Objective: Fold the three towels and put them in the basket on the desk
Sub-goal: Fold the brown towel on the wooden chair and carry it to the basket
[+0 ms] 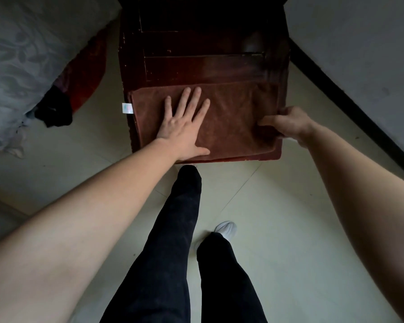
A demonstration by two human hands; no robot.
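Note:
A brown towel (233,117) lies spread flat over the near part of a dark red wooden desk (205,66). A small white label (127,108) sticks out at the towel's left edge. My left hand (184,124) rests flat on the towel's left half, fingers spread. My right hand (287,124) pinches the towel's near right corner between thumb and fingers. No basket and no other towels are in view.
A bed with grey leaf-patterned bedding (21,66) stands at the left, with dark clothing (56,110) hanging at its edge. A grey wall with a black skirting strip (350,96) runs along the right. My legs and a white shoe (226,229) stand on the pale tiled floor.

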